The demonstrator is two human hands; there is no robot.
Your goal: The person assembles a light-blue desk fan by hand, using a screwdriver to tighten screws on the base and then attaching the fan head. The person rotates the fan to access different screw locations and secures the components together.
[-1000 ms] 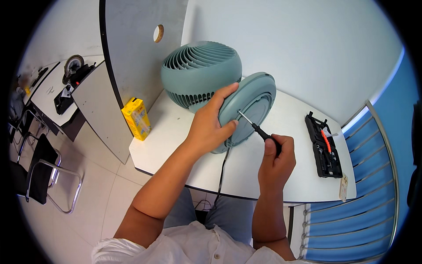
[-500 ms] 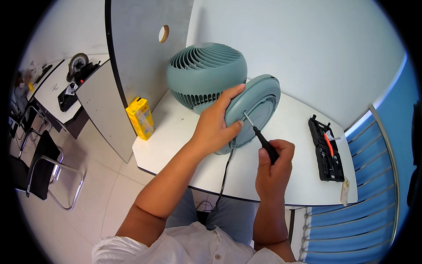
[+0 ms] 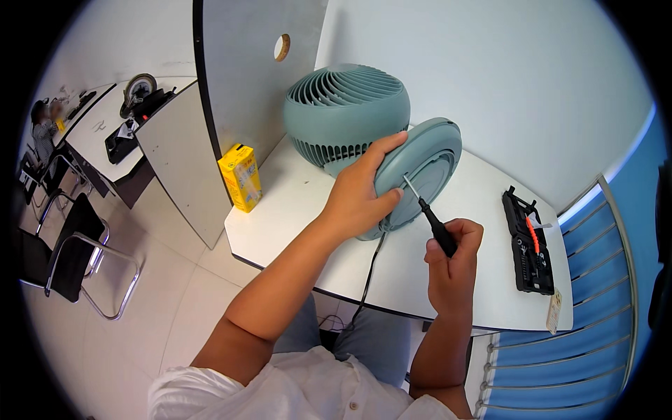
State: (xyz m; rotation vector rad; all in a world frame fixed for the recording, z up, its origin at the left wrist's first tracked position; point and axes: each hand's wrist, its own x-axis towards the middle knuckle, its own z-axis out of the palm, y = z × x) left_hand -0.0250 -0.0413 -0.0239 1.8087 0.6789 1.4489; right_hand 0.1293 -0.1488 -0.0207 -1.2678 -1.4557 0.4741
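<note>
Far to your left, chairs with chrome frames (image 3: 77, 262) stood on the pale floor, and behind them another desk (image 3: 105, 129) carried dark equipment. A grey partition panel (image 3: 210, 105) rose at the left edge of your white table (image 3: 294, 210), and a yellow carton (image 3: 240, 177) stood upright on the table just beside it.

Your left hand (image 3: 360, 192) lay spread over the round base of the teal fan (image 3: 364, 133), fingers wrapped on its rim and the thumb up along the edge, holding it tipped so the base's underside faced you. The fan sat near the middle of the table, its grille head toward the wall, and its dark cord (image 3: 367, 269) dropped over the table's front edge.

Your right hand (image 3: 453, 262) was closed in a fist around the black handle of a screwdriver (image 3: 428, 215), whose metal tip touched the base's underside. Well to the right, near the blue radiator-like railing (image 3: 560, 364), an open black tool case (image 3: 530, 241) lay flat on the table.
</note>
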